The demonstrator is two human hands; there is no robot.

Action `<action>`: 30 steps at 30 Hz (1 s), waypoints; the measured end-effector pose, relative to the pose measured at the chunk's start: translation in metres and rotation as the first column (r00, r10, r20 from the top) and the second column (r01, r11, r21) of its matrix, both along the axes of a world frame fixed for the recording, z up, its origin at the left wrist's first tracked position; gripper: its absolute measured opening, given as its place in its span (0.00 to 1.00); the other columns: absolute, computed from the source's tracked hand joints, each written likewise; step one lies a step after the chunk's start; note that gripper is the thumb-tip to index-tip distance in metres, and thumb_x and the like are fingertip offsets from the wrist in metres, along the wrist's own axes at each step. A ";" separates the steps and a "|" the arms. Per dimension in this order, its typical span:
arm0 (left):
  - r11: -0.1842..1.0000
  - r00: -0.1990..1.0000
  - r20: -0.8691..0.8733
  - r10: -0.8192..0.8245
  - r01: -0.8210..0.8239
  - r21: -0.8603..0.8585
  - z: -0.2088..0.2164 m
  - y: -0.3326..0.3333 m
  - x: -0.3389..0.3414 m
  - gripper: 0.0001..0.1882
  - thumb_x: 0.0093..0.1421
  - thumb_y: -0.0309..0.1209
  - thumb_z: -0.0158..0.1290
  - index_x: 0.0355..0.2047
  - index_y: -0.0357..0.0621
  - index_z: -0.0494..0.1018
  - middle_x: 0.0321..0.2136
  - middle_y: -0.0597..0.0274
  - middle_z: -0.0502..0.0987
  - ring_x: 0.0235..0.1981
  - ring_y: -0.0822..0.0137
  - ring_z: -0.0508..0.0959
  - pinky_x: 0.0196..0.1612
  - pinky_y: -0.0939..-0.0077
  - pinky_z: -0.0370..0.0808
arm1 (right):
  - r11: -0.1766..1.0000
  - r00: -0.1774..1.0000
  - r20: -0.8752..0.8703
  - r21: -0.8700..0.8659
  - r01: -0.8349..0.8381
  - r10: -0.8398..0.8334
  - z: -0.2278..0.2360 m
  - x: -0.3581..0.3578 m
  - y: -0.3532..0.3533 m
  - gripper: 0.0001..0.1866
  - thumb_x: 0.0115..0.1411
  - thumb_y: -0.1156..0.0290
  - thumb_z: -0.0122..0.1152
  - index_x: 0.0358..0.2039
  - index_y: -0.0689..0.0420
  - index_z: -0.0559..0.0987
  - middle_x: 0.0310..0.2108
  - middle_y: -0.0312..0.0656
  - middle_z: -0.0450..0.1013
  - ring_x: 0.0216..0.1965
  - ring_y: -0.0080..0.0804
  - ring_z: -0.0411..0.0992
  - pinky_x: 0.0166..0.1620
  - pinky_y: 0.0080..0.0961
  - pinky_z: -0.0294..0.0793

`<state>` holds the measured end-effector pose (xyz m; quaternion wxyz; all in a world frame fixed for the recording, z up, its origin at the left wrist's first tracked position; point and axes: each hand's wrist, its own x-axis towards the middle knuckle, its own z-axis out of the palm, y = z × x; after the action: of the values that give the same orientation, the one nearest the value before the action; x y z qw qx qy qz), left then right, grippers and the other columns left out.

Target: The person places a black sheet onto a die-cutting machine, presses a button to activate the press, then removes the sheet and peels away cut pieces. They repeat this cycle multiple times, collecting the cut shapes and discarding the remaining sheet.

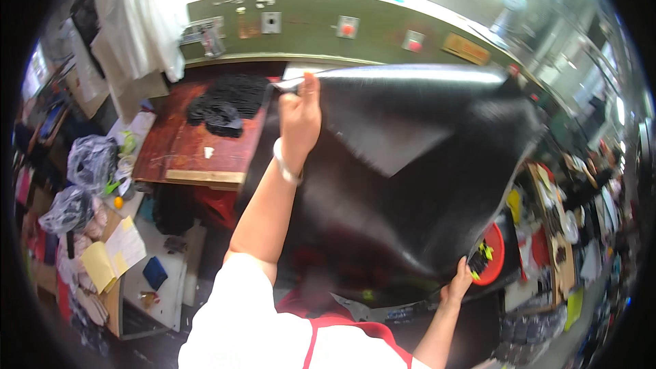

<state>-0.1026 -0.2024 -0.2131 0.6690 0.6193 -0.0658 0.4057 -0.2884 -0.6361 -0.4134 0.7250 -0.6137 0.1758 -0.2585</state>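
Note:
A large, glossy black sheet (pixel 403 225), leather-like in look, spreads across the middle in front of me. My left hand (pixel 301 116), with a white band at the wrist, is closed on its far left corner and holds that corner raised. Lower right, my right hand (pixel 458 283) grips the sheet's near right edge. Just beyond that hand sits a red bowl (pixel 493 253) with black and yellow-green bits in it. Left of the sheet, a pile of black cut pieces (pixel 229 102) lies on a reddish-brown wooden table (pixel 171 154).
A green wall ledge (pixel 307 31) with switch boxes runs along the back. White cloths (pixel 133 20) hang at the far left. Plastic bags (pixel 92 164) and a yellow paper (pixel 101 265) crowd the left bench. Shelves of clutter (pixel 567 232) stand on the right, and a fan (pixel 511 0) behind.

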 end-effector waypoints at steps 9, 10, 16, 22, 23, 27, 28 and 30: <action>0.566 0.603 -0.563 0.565 0.213 0.796 -0.191 0.149 -0.013 0.21 0.56 0.43 0.60 0.38 0.34 0.76 0.36 0.44 0.76 0.40 0.46 0.76 0.43 0.58 0.73 | 0.973 0.930 -0.325 -0.207 0.106 -0.171 0.005 0.177 0.027 0.19 0.66 0.66 0.57 0.17 0.58 0.69 0.20 0.28 0.65 0.22 0.17 0.58 0.25 0.24 0.61; 0.608 0.640 -0.581 0.503 0.215 0.764 -0.202 0.152 -0.021 0.19 0.56 0.41 0.60 0.34 0.34 0.77 0.31 0.46 0.77 0.38 0.47 0.76 0.41 0.59 0.73 | 0.972 0.939 -0.316 -0.226 0.063 -0.134 0.010 0.177 0.024 0.19 0.66 0.67 0.56 0.18 0.60 0.70 0.19 0.28 0.65 0.21 0.16 0.58 0.25 0.23 0.61; 0.956 0.627 -0.726 0.281 -0.120 0.267 -0.200 0.127 -0.011 0.15 0.61 0.33 0.58 0.23 0.33 0.72 0.17 0.63 0.69 0.21 0.75 0.66 0.27 0.76 0.66 | 0.927 0.985 -0.170 -0.371 -0.046 -0.019 0.074 0.242 0.027 0.13 0.62 0.70 0.61 0.23 0.64 0.77 0.20 0.28 0.68 0.23 0.15 0.59 0.26 0.21 0.59; 0.843 0.698 -0.535 0.475 -0.188 0.504 -0.166 0.150 0.144 0.17 0.63 0.36 0.53 0.31 0.28 0.75 0.23 0.51 0.77 0.25 0.68 0.72 0.33 0.69 0.70 | 0.990 0.995 0.018 -0.108 -0.094 0.096 0.103 0.481 0.062 0.15 0.56 0.67 0.68 0.17 0.58 0.75 0.19 0.27 0.63 0.22 0.18 0.57 0.26 0.24 0.57; 0.773 0.687 -0.468 0.556 -0.220 0.595 -0.163 0.144 0.173 0.19 0.64 0.37 0.53 0.43 0.29 0.75 0.34 0.45 0.80 0.37 0.62 0.79 0.45 0.69 0.73 | 0.999 0.997 -0.069 -0.039 -0.028 0.025 0.098 0.516 0.064 0.11 0.56 0.68 0.68 0.22 0.58 0.78 0.20 0.30 0.69 0.23 0.20 0.63 0.28 0.25 0.63; 0.788 0.784 -0.546 0.295 0.124 0.603 -0.165 0.068 0.211 0.29 0.66 0.38 0.49 0.63 0.37 0.59 0.63 0.41 0.60 0.63 0.51 0.62 0.64 0.62 0.58 | 0.951 0.997 -0.060 -0.303 -0.056 0.039 0.059 0.539 0.033 0.18 0.57 0.66 0.67 0.47 0.57 0.77 0.35 0.40 0.75 0.34 0.30 0.73 0.40 0.26 0.74; 0.661 0.786 -0.538 0.305 0.232 0.713 -0.168 0.041 0.202 0.31 0.66 0.38 0.48 0.65 0.38 0.56 0.66 0.41 0.54 0.67 0.49 0.57 0.67 0.56 0.54 | 0.713 1.000 -0.026 -0.701 -0.019 0.001 0.051 0.512 0.013 0.26 0.53 0.64 0.70 0.51 0.57 0.76 0.44 0.47 0.74 0.47 0.41 0.72 0.52 0.36 0.70; 0.257 0.653 -0.512 0.558 0.451 0.855 -0.180 -0.013 0.180 0.33 0.65 0.40 0.47 0.67 0.40 0.53 0.67 0.40 0.50 0.70 0.45 0.47 0.68 0.43 0.43 | 0.276 0.984 0.040 -0.957 0.088 -0.176 0.039 0.442 -0.033 0.34 0.48 0.62 0.72 0.55 0.58 0.73 0.55 0.57 0.66 0.57 0.54 0.63 0.59 0.44 0.63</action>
<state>0.0775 -0.2151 -0.3927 0.0864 0.9962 0.0109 0.0035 0.1535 -0.6688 -0.3744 0.1849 -0.9166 0.0639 -0.3486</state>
